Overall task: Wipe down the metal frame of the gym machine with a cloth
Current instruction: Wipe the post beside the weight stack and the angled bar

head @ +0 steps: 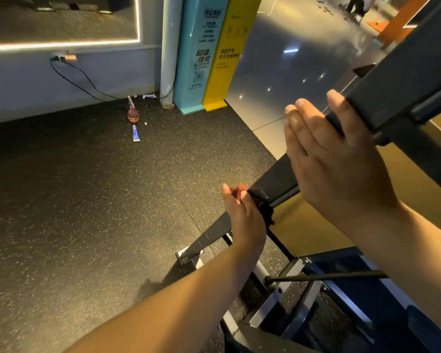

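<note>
Black fabric cloth (263, 208) in the left hand (242, 217), nearly the same tone as the dark charcoal square metal frame beam (274, 175). Faint pale scuffs on the beam just below that hand.

Left of that hand: black rubber floor matting (87, 212), flecked yellow and white.

Far beyond it: turquoise upright panel (199, 52) beside a yellow upright panel (227, 54), a pink clear bottle (133, 112) and a blue-and-white tube (135, 133).

Below the right hand (329, 159): plain tan floor (306, 225).
</note>
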{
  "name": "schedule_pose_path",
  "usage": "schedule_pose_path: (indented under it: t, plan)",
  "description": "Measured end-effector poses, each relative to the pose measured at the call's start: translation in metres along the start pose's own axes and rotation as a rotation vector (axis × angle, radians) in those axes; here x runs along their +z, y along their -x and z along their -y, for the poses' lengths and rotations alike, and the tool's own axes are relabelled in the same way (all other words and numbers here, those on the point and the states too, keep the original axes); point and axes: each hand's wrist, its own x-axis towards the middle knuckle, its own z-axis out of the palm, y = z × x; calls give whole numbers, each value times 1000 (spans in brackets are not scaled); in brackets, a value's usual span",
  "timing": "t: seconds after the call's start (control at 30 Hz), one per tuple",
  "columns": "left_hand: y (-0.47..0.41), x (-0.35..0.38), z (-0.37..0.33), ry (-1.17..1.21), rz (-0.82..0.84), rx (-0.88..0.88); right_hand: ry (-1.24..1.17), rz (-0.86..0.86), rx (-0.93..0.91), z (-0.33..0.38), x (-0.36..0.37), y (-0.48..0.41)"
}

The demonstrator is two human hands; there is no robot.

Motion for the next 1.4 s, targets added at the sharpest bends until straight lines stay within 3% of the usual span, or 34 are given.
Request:
schedule_pose_path:
  t: [0.1, 0.2, 0.27, 0.37, 0.43, 0.5, 0.63, 0.77, 0.87, 1.0, 1.27, 1.4]
  plan:
    - [11, 16, -23, 3, 46, 113, -47, -44, 18, 6, 9, 1]
    - [24, 26, -28, -78, 119, 443, -47, -46, 45, 8, 15, 3]
    - [18, 20, -11, -112, 112, 567, -29, -62, 59, 12, 18, 2]
    - [-6, 3, 27, -5, 68, 479, 101, -192, 98, 21, 27, 0]
    - [-13, -3, 40, 47, 52, 401, 94, -158, 108, 29, 27, 2]
    - [-10, 1, 38, 44, 80, 445, -18, -100, 113, 38, 27, 5]
    - [2, 18, -5, -155, 245, 854, -136, -187, 69, 38, 33, 5]
    - [-17, 9, -8, -228, 299, 1029, -270, -351, 127, 40, 49, -9]
    - [-40, -11, 35, -210, 294, 1055, -154, -352, 162, 48, 56, -10]
    - [-71, -46, 97, -144, 350, 941, -102, -367, 213, 65, 57, 1]
    - [-50, -10, 26, -275, 300, 1244, -10, -383, 154, 73, 61, 18]
    - [-69, -28, 69, -208, 311, 1232, 8, -392, 195, 83, 66, 15]
